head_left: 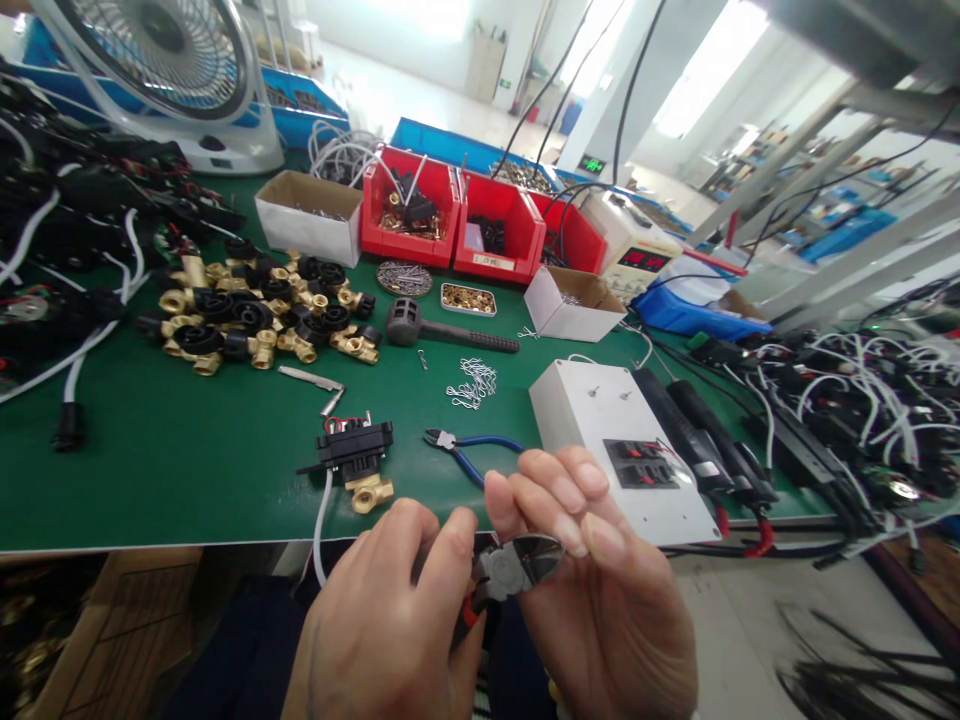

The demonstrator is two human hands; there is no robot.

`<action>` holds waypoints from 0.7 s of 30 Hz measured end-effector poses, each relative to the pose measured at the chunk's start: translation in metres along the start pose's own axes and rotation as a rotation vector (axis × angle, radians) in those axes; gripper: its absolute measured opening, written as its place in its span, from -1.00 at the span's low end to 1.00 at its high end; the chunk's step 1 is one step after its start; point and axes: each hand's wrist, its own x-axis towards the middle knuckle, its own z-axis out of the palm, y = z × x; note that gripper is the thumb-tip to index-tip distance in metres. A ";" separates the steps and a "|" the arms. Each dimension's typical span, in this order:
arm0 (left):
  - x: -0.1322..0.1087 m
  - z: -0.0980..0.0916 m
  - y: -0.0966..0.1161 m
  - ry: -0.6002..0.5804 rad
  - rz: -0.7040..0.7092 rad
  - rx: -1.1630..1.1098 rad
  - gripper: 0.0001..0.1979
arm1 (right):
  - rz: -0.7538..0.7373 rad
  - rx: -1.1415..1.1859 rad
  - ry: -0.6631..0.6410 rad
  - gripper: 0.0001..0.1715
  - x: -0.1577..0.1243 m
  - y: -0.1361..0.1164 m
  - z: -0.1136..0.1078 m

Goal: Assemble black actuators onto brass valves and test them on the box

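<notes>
At the frame's lower centre, cutters [502, 572] are being gripped by the left hand [382, 610]. The right hand [611, 600] is being held close by their tips, fingers narrow, any grasp unclear; careful clearance from the cutting edges is being demanded.

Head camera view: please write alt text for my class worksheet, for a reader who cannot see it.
A person's left hand grips metal pliers, with the right hand at their jaws, in front of a green workbench. On it lie blue-handled pliers, metal clips, brass-and-black fittings and a white box; red bins stand behind.
</notes>
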 end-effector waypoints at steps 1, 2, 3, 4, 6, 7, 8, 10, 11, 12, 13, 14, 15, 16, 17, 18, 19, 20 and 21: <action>0.000 0.000 0.000 -0.002 0.002 0.005 -0.72 | 0.002 0.001 0.003 -0.84 0.000 0.000 0.000; 0.000 0.000 0.000 -0.005 0.002 0.010 -0.71 | 0.003 0.004 0.007 -0.83 0.000 0.000 0.000; 0.000 0.000 0.000 -0.007 0.002 0.015 -0.71 | 0.006 0.008 0.012 -0.84 0.000 0.000 0.000; 0.001 0.000 -0.001 -0.006 0.004 0.017 -0.70 | 0.007 0.015 0.017 -0.84 0.001 0.000 0.001; 0.001 -0.001 -0.002 0.000 0.014 0.017 -0.70 | 0.011 0.028 0.016 -0.83 0.001 -0.001 0.001; 0.002 -0.001 -0.003 0.005 0.029 0.017 -0.69 | 0.014 0.033 0.013 -0.84 0.001 -0.001 0.001; 0.002 -0.002 -0.004 0.011 0.047 0.020 -0.68 | 0.022 0.037 0.012 -0.84 0.001 -0.002 0.001; 0.003 -0.003 -0.006 0.030 0.089 0.031 -0.66 | 0.054 0.042 0.013 -0.84 0.001 -0.003 0.000; 0.003 -0.003 -0.008 0.039 0.109 0.040 -0.65 | 0.077 0.041 0.019 -0.83 0.001 -0.004 -0.001; 0.004 -0.003 -0.009 0.047 0.134 0.047 -0.64 | 0.100 0.037 0.027 -0.82 0.002 -0.005 -0.002; 0.003 -0.003 -0.009 0.046 0.159 0.053 -0.63 | 0.117 0.030 0.038 -0.81 0.002 -0.006 -0.002; 0.003 -0.002 -0.009 0.040 0.192 0.053 -0.62 | 0.124 0.022 0.048 -0.80 0.003 -0.008 -0.002; 0.003 -0.001 -0.009 0.029 0.232 0.043 -0.62 | 0.120 0.017 0.058 -0.79 0.003 -0.009 -0.003; 0.003 0.000 -0.009 0.015 0.266 0.022 -0.61 | 0.111 0.017 0.066 -0.79 0.004 -0.010 -0.002; 0.002 0.001 -0.008 0.000 0.290 -0.017 -0.61 | 0.100 0.022 0.072 -0.79 0.004 -0.011 -0.002; 0.002 0.001 -0.007 -0.010 0.294 -0.078 -0.63 | 0.095 0.033 0.076 -0.78 0.005 -0.012 -0.002; 0.003 0.001 -0.005 -0.016 0.271 -0.159 -0.68 | 0.095 0.047 0.076 -0.78 0.005 -0.012 -0.001; 0.004 -0.001 -0.003 -0.019 0.224 -0.260 -0.76 | 0.099 0.062 0.071 -0.77 0.005 -0.011 -0.001; 0.005 -0.005 -0.001 -0.025 0.150 -0.369 -0.85 | 0.106 0.075 0.068 -0.77 0.005 -0.010 -0.001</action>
